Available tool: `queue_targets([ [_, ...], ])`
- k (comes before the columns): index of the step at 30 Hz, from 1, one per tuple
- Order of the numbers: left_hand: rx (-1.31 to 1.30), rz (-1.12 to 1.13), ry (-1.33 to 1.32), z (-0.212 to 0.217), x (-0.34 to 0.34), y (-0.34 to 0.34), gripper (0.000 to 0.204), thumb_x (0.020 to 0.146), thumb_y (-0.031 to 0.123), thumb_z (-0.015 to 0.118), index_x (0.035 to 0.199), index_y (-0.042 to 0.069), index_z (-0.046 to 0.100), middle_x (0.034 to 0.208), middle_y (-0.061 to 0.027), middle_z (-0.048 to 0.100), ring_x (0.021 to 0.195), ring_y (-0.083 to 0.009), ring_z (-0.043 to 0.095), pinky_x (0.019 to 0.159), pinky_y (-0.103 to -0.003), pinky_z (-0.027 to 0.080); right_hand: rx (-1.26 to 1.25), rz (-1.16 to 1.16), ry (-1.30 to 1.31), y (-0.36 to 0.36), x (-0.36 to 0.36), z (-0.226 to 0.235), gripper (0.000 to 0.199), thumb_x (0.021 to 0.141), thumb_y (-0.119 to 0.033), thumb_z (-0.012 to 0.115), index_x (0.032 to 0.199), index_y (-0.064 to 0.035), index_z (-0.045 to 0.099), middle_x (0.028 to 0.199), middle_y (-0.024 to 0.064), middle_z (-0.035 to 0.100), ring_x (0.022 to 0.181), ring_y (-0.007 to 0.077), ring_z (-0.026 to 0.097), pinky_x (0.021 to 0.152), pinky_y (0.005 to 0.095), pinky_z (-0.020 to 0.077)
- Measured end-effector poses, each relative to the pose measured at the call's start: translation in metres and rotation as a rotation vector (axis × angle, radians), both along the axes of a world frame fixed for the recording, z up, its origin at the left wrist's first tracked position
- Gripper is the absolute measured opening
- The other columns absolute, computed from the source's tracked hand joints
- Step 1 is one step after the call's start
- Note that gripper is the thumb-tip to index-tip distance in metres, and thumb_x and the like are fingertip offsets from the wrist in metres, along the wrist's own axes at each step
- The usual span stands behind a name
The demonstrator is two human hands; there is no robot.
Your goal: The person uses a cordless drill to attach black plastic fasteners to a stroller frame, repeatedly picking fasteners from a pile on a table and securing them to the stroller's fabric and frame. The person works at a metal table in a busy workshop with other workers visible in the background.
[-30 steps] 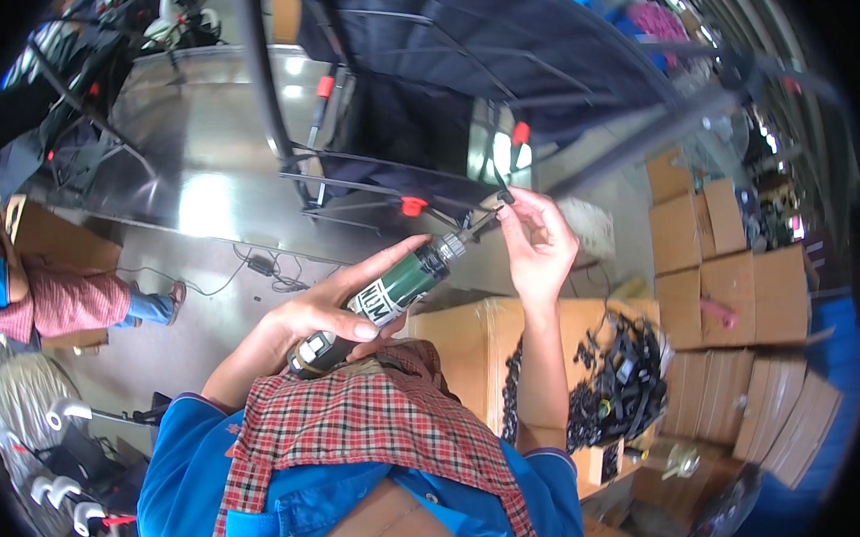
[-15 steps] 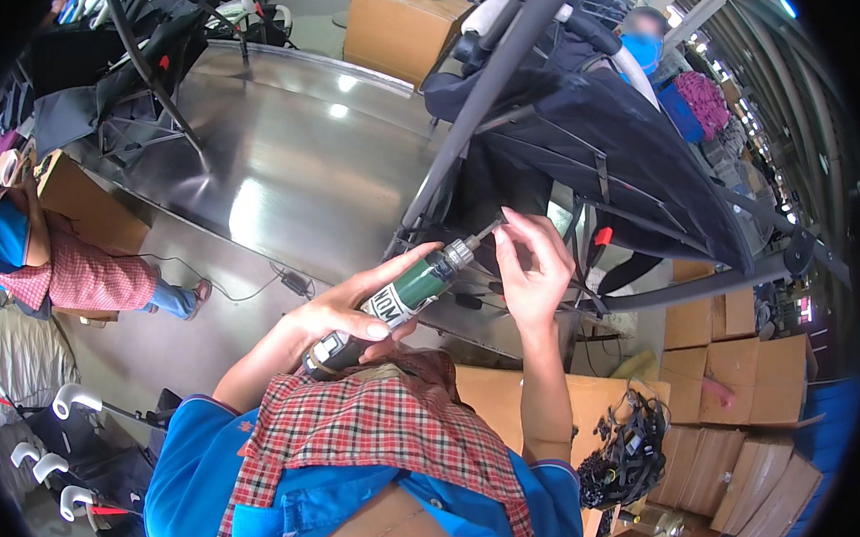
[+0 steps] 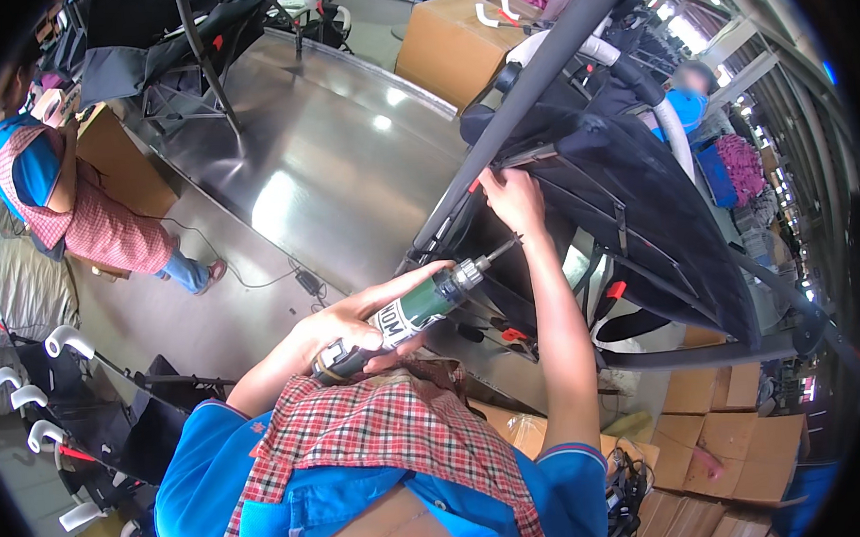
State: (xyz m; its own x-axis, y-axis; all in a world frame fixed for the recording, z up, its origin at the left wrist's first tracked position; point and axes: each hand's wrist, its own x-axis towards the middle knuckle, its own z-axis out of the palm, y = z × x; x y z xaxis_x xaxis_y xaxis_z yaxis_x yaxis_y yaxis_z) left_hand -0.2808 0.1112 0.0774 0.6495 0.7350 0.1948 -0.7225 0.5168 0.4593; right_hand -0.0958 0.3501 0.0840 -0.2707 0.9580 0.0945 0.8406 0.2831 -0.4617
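My left hand (image 3: 356,336) is wrapped round a green power screwdriver (image 3: 415,311), held in front of my apron with its bit pointing up to the right. At the bit's tip sits a small dark piece (image 3: 518,238), perhaps a screw, close beside my right forearm. My right hand (image 3: 516,204) reaches forward to a black stroller (image 3: 653,169) leaning on the metal table. Its fingers are curled in at the stroller's thick dark frame tube (image 3: 528,93), by a small red part. What those fingertips pinch is hidden.
The shiny metal table (image 3: 330,128) carries another black stroller (image 3: 162,73) at far left. A person in a checked apron (image 3: 107,222) stands left. Stroller frames with white handles (image 3: 64,341) stand at lower left. Cardboard boxes (image 3: 731,447) are stacked at lower right. A cable crosses the floor.
My right hand has left the screwdriver's bit and moved forward to the stroller's frame tube. A small dark piece now shows at the bit's tip. My left hand keeps its hold.
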Motion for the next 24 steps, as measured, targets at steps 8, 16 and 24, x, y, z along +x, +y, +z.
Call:
queue_targets([
  [8,-0.073,0.125,0.136,-0.003,0.021,0.007,0.109,0.074,0.014,0.080,0.155,0.022,0.008,0.083,-0.0103,0.054,0.058,-0.0141,0.058,0.050,-0.024,0.048,0.268,-0.016,-0.004,-0.006,0.003,-0.038,0.039,0.097,-0.036,0.048,0.084,-0.0040,0.065,0.076,0.0233,0.066,0.076,0.0433,0.065,0.070,0.0542,0.0508],
  [16,0.077,0.367,0.470,-0.001,0.043,0.037,0.100,0.082,0.020,0.075,0.155,0.016,0.006,0.083,-0.0049,0.056,0.060,-0.0125,0.058,0.054,-0.024,0.048,0.455,-0.004,0.031,-0.008,0.003,-0.045,0.025,0.095,-0.028,0.051,0.088,-0.0096,0.065,0.076,0.0186,0.067,0.071,0.0414,0.065,0.064,0.0526,0.0510],
  [24,0.051,0.583,0.707,0.010,0.061,0.055,0.104,0.079,0.017,0.078,0.154,0.011,0.008,0.087,-0.0067,0.056,0.059,-0.0134,0.058,0.053,-0.026,0.048,0.676,0.118,0.228,-0.003,0.006,-0.052,0.018,0.090,-0.012,0.060,0.097,0.0031,0.067,0.108,0.0172,0.062,0.107,0.0353,0.054,0.094,0.0435,0.0430],
])
